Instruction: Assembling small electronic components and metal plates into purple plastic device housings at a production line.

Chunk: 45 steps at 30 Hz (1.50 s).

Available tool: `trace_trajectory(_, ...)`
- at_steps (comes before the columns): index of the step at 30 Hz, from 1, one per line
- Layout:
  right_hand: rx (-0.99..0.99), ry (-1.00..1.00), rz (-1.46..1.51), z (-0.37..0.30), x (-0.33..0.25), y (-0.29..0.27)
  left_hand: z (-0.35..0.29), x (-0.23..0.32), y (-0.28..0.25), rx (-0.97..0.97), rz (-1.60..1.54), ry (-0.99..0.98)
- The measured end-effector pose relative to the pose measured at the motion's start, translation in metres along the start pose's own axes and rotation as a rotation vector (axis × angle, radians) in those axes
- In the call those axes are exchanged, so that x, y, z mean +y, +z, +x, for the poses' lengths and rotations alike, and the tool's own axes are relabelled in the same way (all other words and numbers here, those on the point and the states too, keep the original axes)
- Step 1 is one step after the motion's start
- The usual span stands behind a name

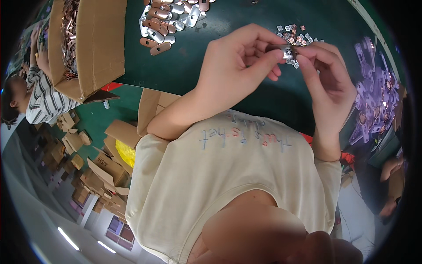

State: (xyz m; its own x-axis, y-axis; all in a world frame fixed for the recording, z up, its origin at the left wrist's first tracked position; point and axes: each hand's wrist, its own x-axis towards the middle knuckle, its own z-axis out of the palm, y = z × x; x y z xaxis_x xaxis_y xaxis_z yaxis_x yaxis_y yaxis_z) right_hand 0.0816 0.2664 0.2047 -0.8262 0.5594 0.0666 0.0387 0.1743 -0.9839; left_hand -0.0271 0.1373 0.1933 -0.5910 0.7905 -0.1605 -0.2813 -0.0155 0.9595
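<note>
Between my two hands is a small shiny metal plate (pixel 286 52) with a dark cut-out in it. My left hand (pixel 235 66) pinches one end between thumb and fingers. At the other end, the thumb and fingertips of my right hand (pixel 327 75) close on the plate; whether they also hold a tiny part is hidden. Just beyond, partly behind my fingers, small square metal pieces (pixel 302 38) lie scattered on the dark green table (pixel 193 61). Farther left is a pile of rounded oblong metal plates (pixel 160 24), silver and copper-coloured, several with a square hole.
A tall cardboard box (pixel 101 44) full of metal parts stands at the table's left. Purple parts with round metal discs (pixel 373 101) are heaped at the right. Open cartons (pixel 107 169) stand on the floor to my left. Other people (pixel 48 99) sit on both sides.
</note>
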Motion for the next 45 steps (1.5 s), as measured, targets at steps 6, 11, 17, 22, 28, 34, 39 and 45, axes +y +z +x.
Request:
trace_trajectory(6, -0.01, 0.1, 0.409, 0.008, 0.011, 0.004, 0.001, -0.002, 0.005, -0.039, 0.086, 0.13)
trace_trajectory(11, -0.161, 0.315, 0.574, 0.015, 0.014, -0.011, 0.007, -0.006, 0.005, -0.063, 0.123, 0.167)
trace_trajectory(17, -0.162, 0.195, 0.273, 0.017, 0.011, -0.021, 0.008, -0.002, 0.002, 0.008, 0.104, 0.025)
trace_trajectory(22, 0.187, -0.22, -1.391, 0.054, 0.042, -0.128, 0.01, 0.003, -0.002, -0.009, 0.052, 0.003)
trace_trajectory(28, -0.049, 0.07, -1.368, 0.054, 0.07, -0.172, 0.006, 0.002, -0.006, 0.007, -0.004, -0.008)
trace_trajectory(34, 0.101, 0.086, -1.632, 0.031, 0.066, -0.18, 0.008, 0.001, -0.012, 0.033, 0.055, 0.006)
trace_trajectory(39, 0.1, -0.03, -1.177, 0.033, 0.041, -0.165, 0.015, 0.008, -0.011, -0.008, 0.082, 0.068)
trace_trajectory(45, -0.063, -0.092, -1.134, 0.035, 0.081, -0.175, 0.014, 0.01, -0.013, 0.038, 0.091, 0.035)
